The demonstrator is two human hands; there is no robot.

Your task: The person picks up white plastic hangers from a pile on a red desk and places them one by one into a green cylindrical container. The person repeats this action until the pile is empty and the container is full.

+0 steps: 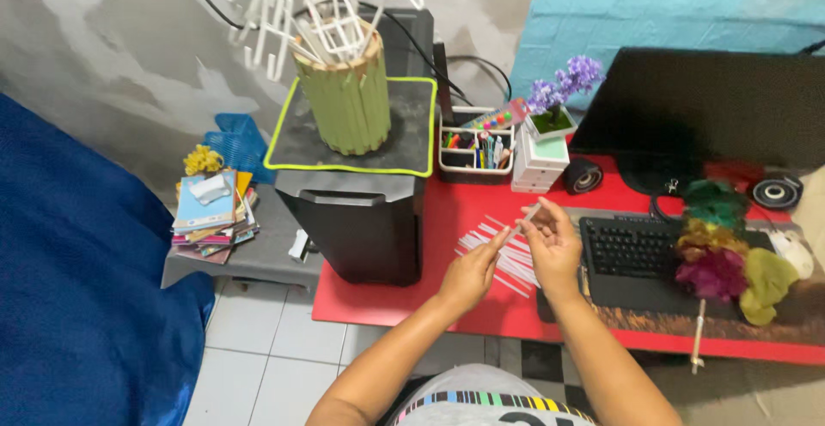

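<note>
Both of my hands hold one thin white stick [522,221] above the red desk [404,301]. My right hand [552,241] pinches its upper end between the fingertips. My left hand [473,273] grips the lower end. Directly beneath them a loose pile of white sticks [501,252] lies spread on the desk, next to the black keyboard [632,248].
A black computer tower [365,211] stands left of my hands, with a green stick-built pot [344,95] of white branches on top. Behind are a pen organiser [475,147], a purple flower [563,82] on white boxes, a monitor [705,104], two speakers, and paper flowers [722,254] over the keyboard. Books [210,211] lie far left.
</note>
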